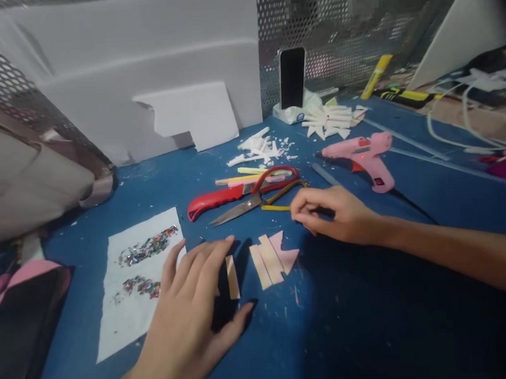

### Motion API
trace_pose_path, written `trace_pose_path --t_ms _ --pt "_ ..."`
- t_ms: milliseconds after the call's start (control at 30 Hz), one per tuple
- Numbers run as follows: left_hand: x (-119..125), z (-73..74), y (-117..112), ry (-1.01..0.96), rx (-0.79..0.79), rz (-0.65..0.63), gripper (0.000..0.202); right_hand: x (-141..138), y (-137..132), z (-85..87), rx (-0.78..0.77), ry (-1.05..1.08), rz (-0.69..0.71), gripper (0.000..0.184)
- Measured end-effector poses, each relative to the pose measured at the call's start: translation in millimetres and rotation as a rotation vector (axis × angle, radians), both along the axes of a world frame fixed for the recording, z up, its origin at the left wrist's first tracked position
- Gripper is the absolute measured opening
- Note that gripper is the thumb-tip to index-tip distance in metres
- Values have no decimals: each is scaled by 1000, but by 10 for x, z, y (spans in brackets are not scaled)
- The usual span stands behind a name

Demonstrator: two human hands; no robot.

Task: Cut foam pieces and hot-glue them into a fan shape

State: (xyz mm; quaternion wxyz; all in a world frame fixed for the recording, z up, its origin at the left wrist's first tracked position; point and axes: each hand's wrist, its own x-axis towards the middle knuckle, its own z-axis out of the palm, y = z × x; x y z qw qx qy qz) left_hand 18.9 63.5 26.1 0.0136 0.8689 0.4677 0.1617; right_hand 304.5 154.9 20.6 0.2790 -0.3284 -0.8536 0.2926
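My left hand (195,301) is open, fingers spread and thumb apart, low over the table beside a small cream strip (233,277). To its right lie several pale pink and cream strips (269,260) placed side by side, one edge cut into points. My right hand (334,213) is curled with fingertips pressed together; whatever they pinch, if anything, is hidden. Its fingertips are at the end of a thin yellow strip (275,208), by the handles of the scissors (254,202). A red-handled cutter (215,200) lies under the scissors.
A pink glue gun (362,154) rests at the right, its cord trailing. White paper (144,310) holds two piles of coloured bits. White scraps (261,146) and a spiky strip piece (332,119) lie behind. A phone (292,78) stands upright; a dark device (28,335) is at left.
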Motion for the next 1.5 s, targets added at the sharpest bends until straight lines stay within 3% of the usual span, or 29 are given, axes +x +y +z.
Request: trace_pose_path --t_ms 200,367,633,833,1133,1500 --pt "396 77 147 -78 -103 -28 76 -9 -34 -13 70 9 19 6" --pt "504 62 234 -134 -153 20 77 7 -36 -44 140 -6 67 6" --pt "326 160 144 -170 -145 75 70 25 -26 -67 182 -20 90 6" --pt "118 40 62 -148 -203 101 66 26 -41 -57 177 -36 101 5" --pt "82 -46 56 -150 -214 70 72 16 -27 -41 146 -87 102 8" --pt "31 -102 15 -201 -183 36 60 41 -16 -26 102 -127 120 4"
